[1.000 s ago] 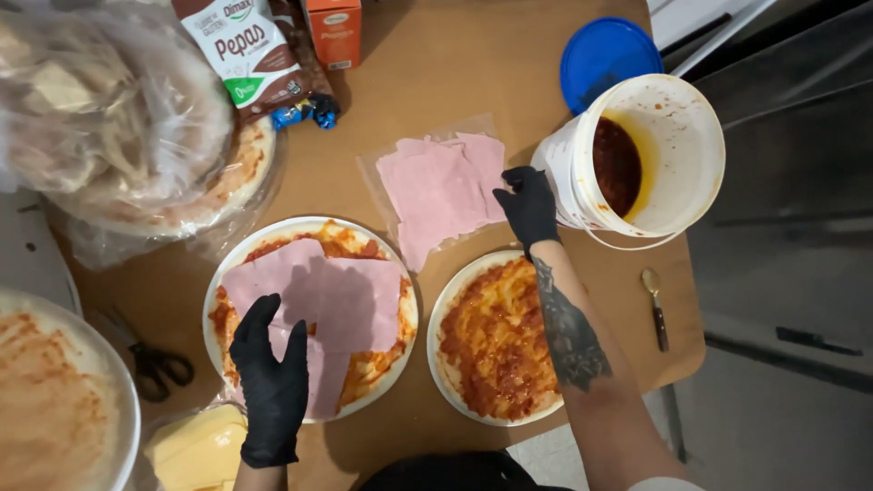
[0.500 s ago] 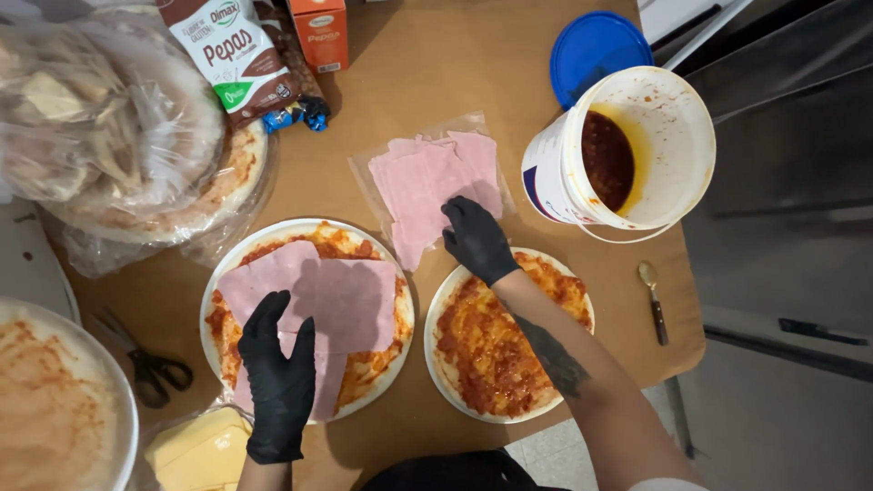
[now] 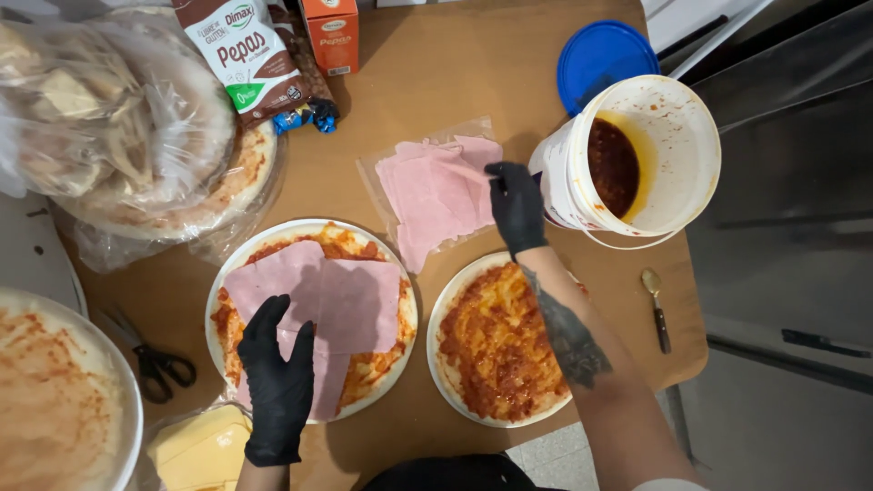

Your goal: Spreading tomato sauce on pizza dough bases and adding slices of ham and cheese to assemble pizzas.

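Gloves on both hands at a brown table; the left hand (image 3: 275, 382) lies flat, fingers spread, on ham slices (image 3: 323, 305) covering a sauced pizza base (image 3: 232, 323) near the front edge; the right hand (image 3: 515, 207) pinches a slice from the ham stack (image 3: 435, 193) mid-table, just beside a white sauce bucket (image 3: 673, 173) at the right edge

My brown wooden table (image 3: 436, 100) carries two sauced pizzas: one with ham (image 3: 312, 318) at seven o'clock, one plain (image 3: 496, 345) at five. The open ham packet (image 3: 436, 191) lies at centre, a white sauce bucket (image 3: 650, 155) and blue lid (image 3: 600, 55) at two, scissors (image 3: 150, 355) at eight, a spoon (image 3: 657, 309) at four.
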